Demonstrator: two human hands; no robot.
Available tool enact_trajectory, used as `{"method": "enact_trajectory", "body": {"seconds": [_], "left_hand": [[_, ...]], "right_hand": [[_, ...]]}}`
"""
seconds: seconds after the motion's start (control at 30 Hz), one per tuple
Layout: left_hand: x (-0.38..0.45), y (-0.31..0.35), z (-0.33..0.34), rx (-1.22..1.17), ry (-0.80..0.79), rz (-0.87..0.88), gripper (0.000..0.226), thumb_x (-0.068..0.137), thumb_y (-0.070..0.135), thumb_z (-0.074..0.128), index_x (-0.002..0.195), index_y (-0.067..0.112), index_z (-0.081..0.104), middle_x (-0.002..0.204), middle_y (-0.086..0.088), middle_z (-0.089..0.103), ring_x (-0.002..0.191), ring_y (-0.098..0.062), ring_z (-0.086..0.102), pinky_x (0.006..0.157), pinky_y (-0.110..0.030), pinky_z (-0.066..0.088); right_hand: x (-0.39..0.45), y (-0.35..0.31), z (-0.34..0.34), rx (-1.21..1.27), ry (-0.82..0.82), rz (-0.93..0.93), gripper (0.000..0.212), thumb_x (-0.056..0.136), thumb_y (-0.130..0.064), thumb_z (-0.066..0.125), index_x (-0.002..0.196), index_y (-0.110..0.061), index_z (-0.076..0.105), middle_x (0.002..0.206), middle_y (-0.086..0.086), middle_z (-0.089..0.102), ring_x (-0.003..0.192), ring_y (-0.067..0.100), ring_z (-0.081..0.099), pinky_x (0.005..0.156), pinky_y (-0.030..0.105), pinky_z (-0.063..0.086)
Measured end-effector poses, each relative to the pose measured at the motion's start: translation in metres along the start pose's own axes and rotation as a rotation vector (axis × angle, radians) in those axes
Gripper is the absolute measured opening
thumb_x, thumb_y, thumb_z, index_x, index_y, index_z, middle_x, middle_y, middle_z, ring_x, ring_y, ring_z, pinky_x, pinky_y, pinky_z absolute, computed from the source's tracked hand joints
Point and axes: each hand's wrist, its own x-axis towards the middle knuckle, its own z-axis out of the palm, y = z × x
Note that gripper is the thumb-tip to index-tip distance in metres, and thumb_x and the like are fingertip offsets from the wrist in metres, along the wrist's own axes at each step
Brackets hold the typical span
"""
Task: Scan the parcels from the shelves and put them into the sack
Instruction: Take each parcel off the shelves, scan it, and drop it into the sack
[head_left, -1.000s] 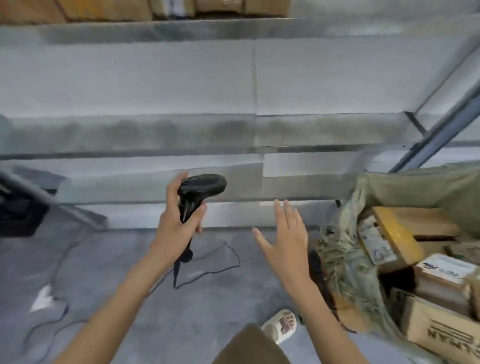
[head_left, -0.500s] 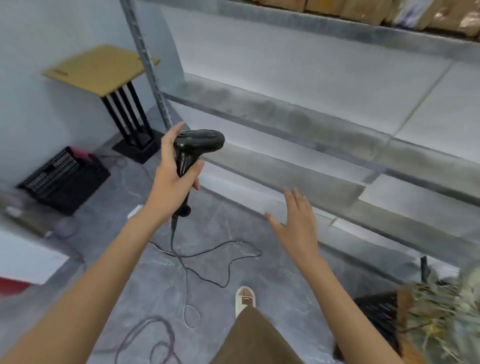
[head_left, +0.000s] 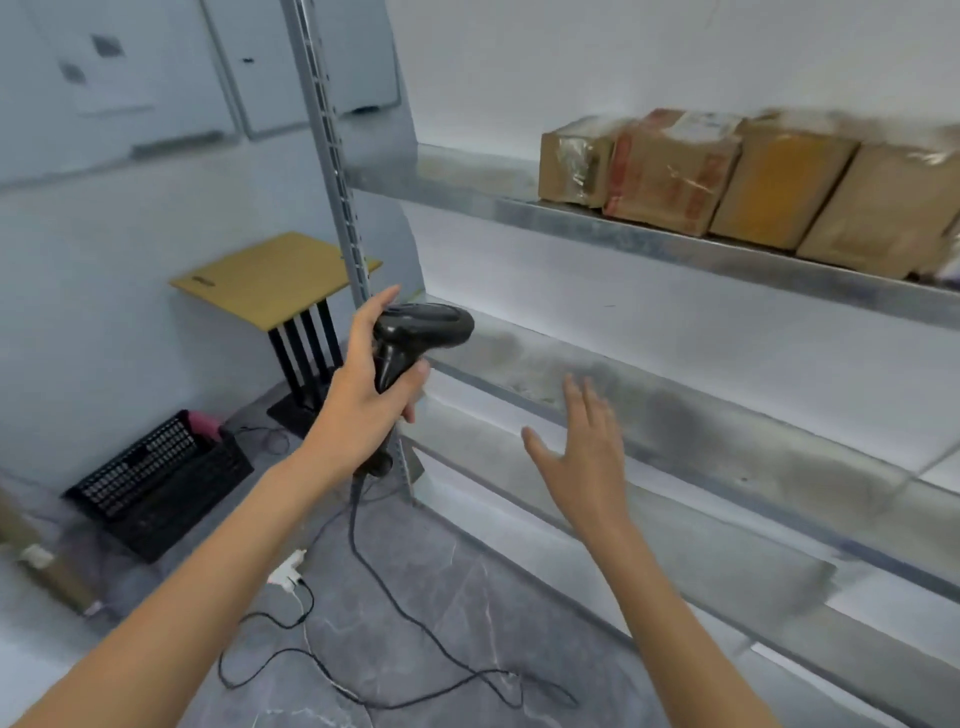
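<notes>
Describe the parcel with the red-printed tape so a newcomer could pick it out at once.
Start at the metal shelving unit against the white wall and find its upper shelf, where a row of brown cardboard parcels stands. Count from the left end: it is the second parcel, just right of the smaller end parcel. Only it carries red-printed tape; its right neighbour has a plain yellow-orange face.

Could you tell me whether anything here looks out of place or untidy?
Only the scanner's cable, trailing in loose loops across the floor. The parcels sit in a row on the shelf.
</notes>
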Motion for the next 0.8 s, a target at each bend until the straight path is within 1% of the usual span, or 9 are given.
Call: {"method": "enact_trajectory", "body": {"seconds": [0.07, 0.13, 0.27, 0.33, 0.47, 0.53, 0.63, 0.7, 0.8], "left_hand": [[0.034, -0.004, 0.002, -0.016, -0.011, 0.03, 0.069, 0.102, 0.011, 0.059, 0.148, 0.049, 0.026, 0.127, -0.007, 0.058, 0.059, -0.02, 0.062, 0.066, -0.029, 0.057], [0.062, -0.008, 0.004, -0.035, -0.003, 0.046, 0.069, 0.102, 0.01, 0.059, 0.148, 0.049, 0.027, 0.132, -0.005, 0.055, 0.059, -0.02, 0.062, 0.065, -0.028, 0.057], [0.109, -0.016, 0.013, -0.078, -0.017, 0.073, 0.068, 0.102, 0.011, 0.06, 0.144, 0.054, 0.028, 0.12, 0.034, 0.056, 0.059, -0.018, 0.063, 0.065, -0.026, 0.057], [0.131, -0.021, 0.016, -0.089, -0.01, 0.073, 0.068, 0.102, 0.011, 0.06, 0.145, 0.052, 0.026, 0.114, 0.039, 0.056, 0.06, -0.018, 0.063, 0.066, -0.026, 0.057], [0.178, -0.02, 0.018, -0.151, -0.002, 0.094, 0.069, 0.102, 0.01, 0.06, 0.143, 0.054, 0.028, 0.113, 0.031, 0.061, 0.06, -0.016, 0.063, 0.069, -0.025, 0.056], [0.206, -0.015, 0.017, -0.198, 0.012, 0.133, 0.068, 0.102, 0.007, 0.058, 0.144, 0.049, 0.027, 0.114, 0.016, 0.064, 0.059, -0.018, 0.062, 0.068, -0.027, 0.057], [0.251, -0.009, 0.013, -0.276, 0.018, 0.198, 0.066, 0.102, 0.007, 0.058, 0.143, 0.048, 0.026, 0.11, -0.004, 0.066, 0.056, -0.018, 0.06, 0.067, -0.028, 0.057], [0.281, -0.008, 0.011, -0.326, -0.01, 0.224, 0.066, 0.102, 0.009, 0.058, 0.141, 0.052, 0.026, 0.109, -0.005, 0.066, 0.057, -0.017, 0.061, 0.067, -0.025, 0.057], [0.318, -0.014, 0.009, -0.35, -0.038, 0.208, 0.066, 0.102, 0.011, 0.058, 0.141, 0.053, 0.025, 0.1, 0.0, 0.067, 0.056, -0.016, 0.062, 0.068, -0.027, 0.057]], "right_hand": [[0.032, -0.007, 0.001, 0.003, 0.011, -0.013, 0.079, 0.098, -0.048, 0.054, 0.16, -0.027, 0.009, 0.168, 0.001, 0.006, 0.154, 0.026, 0.008, 0.125, 0.043, 0.011], [0.062, -0.016, 0.0, -0.006, 0.035, -0.015, 0.079, 0.098, -0.049, 0.054, 0.16, -0.028, 0.009, 0.168, 0.001, 0.003, 0.155, 0.028, 0.005, 0.125, 0.044, 0.011], [0.113, -0.031, -0.006, -0.043, 0.084, -0.017, 0.079, 0.099, -0.052, 0.05, 0.159, -0.032, 0.004, 0.168, -0.003, -0.003, 0.155, 0.026, -0.003, 0.126, 0.044, 0.008], [0.132, -0.035, -0.01, -0.058, 0.104, -0.036, 0.08, 0.098, -0.054, 0.049, 0.159, -0.033, 0.002, 0.168, -0.005, -0.005, 0.155, 0.024, -0.005, 0.126, 0.043, 0.006], [0.157, -0.05, -0.024, -0.105, 0.164, -0.035, 0.08, 0.098, -0.056, 0.048, 0.159, -0.034, 0.001, 0.168, -0.007, -0.007, 0.155, 0.022, -0.007, 0.125, 0.039, 0.002], [0.168, -0.062, -0.03, -0.105, 0.205, -0.047, 0.08, 0.098, -0.053, 0.051, 0.159, -0.032, 0.005, 0.168, -0.005, -0.004, 0.155, 0.023, -0.005, 0.125, 0.041, 0.005], [0.192, -0.086, -0.032, -0.12, 0.364, -0.092, 0.078, 0.097, -0.048, 0.056, 0.159, -0.028, 0.013, 0.168, 0.0, 0.006, 0.155, 0.026, 0.0, 0.124, 0.045, 0.009], [0.22, -0.103, -0.032, -0.19, 0.436, -0.104, 0.078, 0.097, -0.047, 0.057, 0.159, -0.024, 0.017, 0.168, 0.004, 0.01, 0.154, 0.031, 0.002, 0.124, 0.048, 0.01], [0.282, -0.129, -0.035, -0.37, 0.401, -0.025, 0.08, 0.097, -0.05, 0.054, 0.16, -0.02, 0.013, 0.168, 0.009, 0.006, 0.154, 0.036, 0.0, 0.123, 0.052, 0.006]]}}
